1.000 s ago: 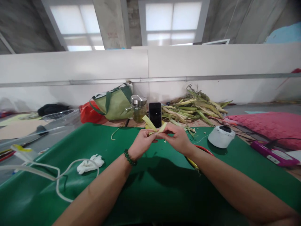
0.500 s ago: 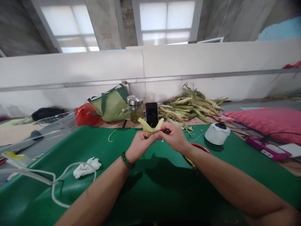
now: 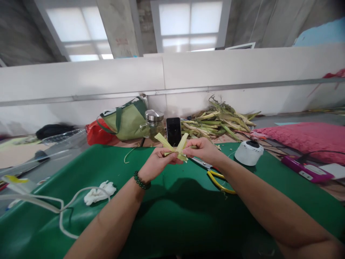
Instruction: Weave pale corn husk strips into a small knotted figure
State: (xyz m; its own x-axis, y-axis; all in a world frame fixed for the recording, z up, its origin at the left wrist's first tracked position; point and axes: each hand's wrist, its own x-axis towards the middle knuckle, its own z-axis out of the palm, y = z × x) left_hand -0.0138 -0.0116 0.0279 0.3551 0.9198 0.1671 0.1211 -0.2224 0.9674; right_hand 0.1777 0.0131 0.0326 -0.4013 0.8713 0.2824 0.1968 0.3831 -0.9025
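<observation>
Husk strips (image 3: 174, 146) cross above the green bench (image 3: 172, 216): we clamp the grip of our left hand (image 3: 158, 162) and right hand (image 3: 206, 150) on the crossing, seemingly to keep it from springing apart; scissors (image 3: 215, 173) lie near.

we are in a makeshift craft workshop inside a bare industrial hall: a raw concrete pillar (image 3: 118, 28) and high frosted windows (image 3: 188, 25) rise behind a plain white partition (image 3: 81, 82). our counter (image 3: 172, 216) is draped in green cloth and carries working stuff: a heap of dried and green leaves (image 3: 218, 120) against the partition, yellow-handled scissors (image 3: 215, 174), a white roll (image 3: 248, 152), and cut leaf strips (image 3: 175, 147) held above it.
</observation>
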